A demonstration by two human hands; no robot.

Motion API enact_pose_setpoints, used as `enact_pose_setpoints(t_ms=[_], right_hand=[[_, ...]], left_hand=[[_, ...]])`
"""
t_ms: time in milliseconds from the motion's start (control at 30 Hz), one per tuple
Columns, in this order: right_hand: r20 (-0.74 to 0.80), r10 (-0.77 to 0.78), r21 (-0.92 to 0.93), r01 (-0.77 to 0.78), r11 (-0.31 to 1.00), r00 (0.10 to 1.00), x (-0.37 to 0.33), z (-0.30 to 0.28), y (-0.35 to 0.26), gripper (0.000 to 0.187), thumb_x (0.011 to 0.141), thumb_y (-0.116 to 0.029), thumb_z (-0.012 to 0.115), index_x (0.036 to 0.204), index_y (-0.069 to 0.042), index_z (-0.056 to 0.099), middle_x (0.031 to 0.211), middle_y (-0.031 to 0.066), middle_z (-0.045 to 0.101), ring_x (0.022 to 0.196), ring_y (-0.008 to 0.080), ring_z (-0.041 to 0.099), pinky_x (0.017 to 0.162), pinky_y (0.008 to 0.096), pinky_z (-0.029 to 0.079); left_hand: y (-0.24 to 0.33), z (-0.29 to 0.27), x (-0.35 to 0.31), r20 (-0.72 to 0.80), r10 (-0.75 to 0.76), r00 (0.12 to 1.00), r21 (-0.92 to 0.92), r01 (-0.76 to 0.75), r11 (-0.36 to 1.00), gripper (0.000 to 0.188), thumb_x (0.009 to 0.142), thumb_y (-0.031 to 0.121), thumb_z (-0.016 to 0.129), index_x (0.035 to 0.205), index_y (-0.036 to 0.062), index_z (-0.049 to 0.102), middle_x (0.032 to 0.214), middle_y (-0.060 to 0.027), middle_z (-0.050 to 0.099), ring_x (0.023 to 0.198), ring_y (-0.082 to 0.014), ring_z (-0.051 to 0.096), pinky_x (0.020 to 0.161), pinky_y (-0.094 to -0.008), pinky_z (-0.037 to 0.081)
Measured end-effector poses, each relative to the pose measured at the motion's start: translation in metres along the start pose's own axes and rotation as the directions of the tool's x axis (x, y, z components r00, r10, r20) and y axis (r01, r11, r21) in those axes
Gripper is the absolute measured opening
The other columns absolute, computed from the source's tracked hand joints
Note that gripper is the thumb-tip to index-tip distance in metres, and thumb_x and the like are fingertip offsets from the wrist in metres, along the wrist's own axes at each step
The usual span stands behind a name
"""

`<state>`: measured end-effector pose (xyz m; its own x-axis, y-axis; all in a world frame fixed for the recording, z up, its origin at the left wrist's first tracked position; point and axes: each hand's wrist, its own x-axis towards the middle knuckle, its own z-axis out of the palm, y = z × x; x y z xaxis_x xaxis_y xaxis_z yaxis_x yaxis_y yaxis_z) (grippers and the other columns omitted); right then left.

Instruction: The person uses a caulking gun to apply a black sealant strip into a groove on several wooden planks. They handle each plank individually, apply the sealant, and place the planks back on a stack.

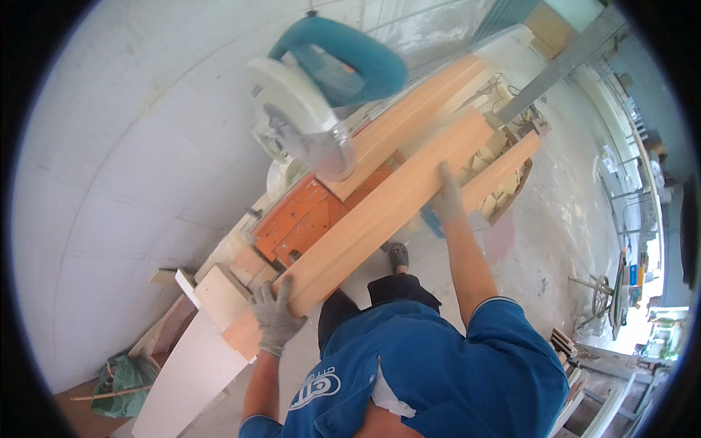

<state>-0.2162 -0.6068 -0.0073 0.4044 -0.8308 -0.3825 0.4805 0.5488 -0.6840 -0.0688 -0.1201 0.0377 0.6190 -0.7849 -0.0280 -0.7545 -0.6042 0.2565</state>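
Observation:
A long light-brown wooden board (372, 215) runs diagonally across in front of me, from lower left to upper right. My left hand (275, 318), in a grey work glove, grips it near its lower-left end with the fingers over the edge. Further up, my right hand (447, 196), gloved too, holds the near edge; its fingers are partly hidden. Beyond the board stands a mitre saw with a teal handle (387, 69) and a pale blade guard (296, 98), its head raised above an orange base (307, 219). A second board (412, 124) lies on that base under the saw head.
A shorter plank (504, 169) lies at the right, over a box (515, 201) of offcuts. White panel (191, 372) and wood blocks (221, 296) sit at the lower left, near a green bag (124, 387). A pale wall (109, 168) rises behind the saw.

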Motion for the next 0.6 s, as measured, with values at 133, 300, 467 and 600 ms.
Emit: enact_pose_setpoints(t_ms=[133, 300, 467, 600], right_hand=[[-0.044, -0.043, -0.129, 0.037, 0.991, 0.998, 0.07, -0.008, -0.047, 0.044, 0.099, -0.019, 0.065, 0.139, -0.009, 0.049, 0.127, 0.0095, 0.063, 0.114, 0.0297, 0.063, 0.1, 0.0459, 0.054], [0.091, -0.005, -0.143, 0.018, 0.99, 0.996, 0.198, -0.02, -0.112, 0.047, 0.1, -0.017, 0.064, 0.142, -0.014, 0.045, 0.128, 0.0098, 0.061, 0.114, 0.0302, 0.062, 0.1, 0.0463, 0.054], [0.129, 0.124, -0.235, -0.091, 0.968, 0.984, 0.291, -0.036, -0.156, 0.04, 0.099, -0.016, 0.064, 0.136, -0.01, 0.049, 0.124, 0.0123, 0.062, 0.112, 0.0292, 0.062, 0.097, 0.0447, 0.055], [0.138, 0.112, -0.37, -0.054, 0.927, 0.984, 0.342, -0.028, -0.174, 0.031, 0.097, -0.014, 0.068, 0.124, -0.006, 0.056, 0.117, 0.0125, 0.063, 0.108, 0.0283, 0.063, 0.09, 0.0438, 0.057]], left_hand=[[0.098, 0.016, 0.065, -0.11, 0.011, 0.994, -0.068, -0.019, 0.997, 0.098, 0.05, 0.036, 0.09, 0.14, 0.0221, 0.053, 0.125, -0.0198, 0.05, 0.116, -0.039, 0.048, 0.098, -0.054, 0.035], [0.207, 0.035, 0.167, -0.194, -0.048, 0.98, -0.124, 0.024, 0.992, 0.084, 0.055, 0.032, 0.084, 0.134, 0.0228, 0.058, 0.124, -0.0191, 0.051, 0.116, -0.0391, 0.05, 0.097, -0.0537, 0.037], [0.262, 0.04, 0.257, -0.194, -0.066, 0.979, -0.046, 0.058, 0.997, 0.082, 0.056, 0.031, 0.084, 0.133, 0.0219, 0.059, 0.124, -0.0179, 0.051, 0.119, -0.0381, 0.049, 0.101, -0.0539, 0.036], [0.274, 0.051, 0.311, -0.229, -0.047, 0.972, 0.016, 0.052, 0.999, 0.082, 0.055, 0.029, 0.084, 0.133, 0.0216, 0.059, 0.124, -0.0175, 0.05, 0.121, -0.0378, 0.048, 0.104, -0.0544, 0.036]])
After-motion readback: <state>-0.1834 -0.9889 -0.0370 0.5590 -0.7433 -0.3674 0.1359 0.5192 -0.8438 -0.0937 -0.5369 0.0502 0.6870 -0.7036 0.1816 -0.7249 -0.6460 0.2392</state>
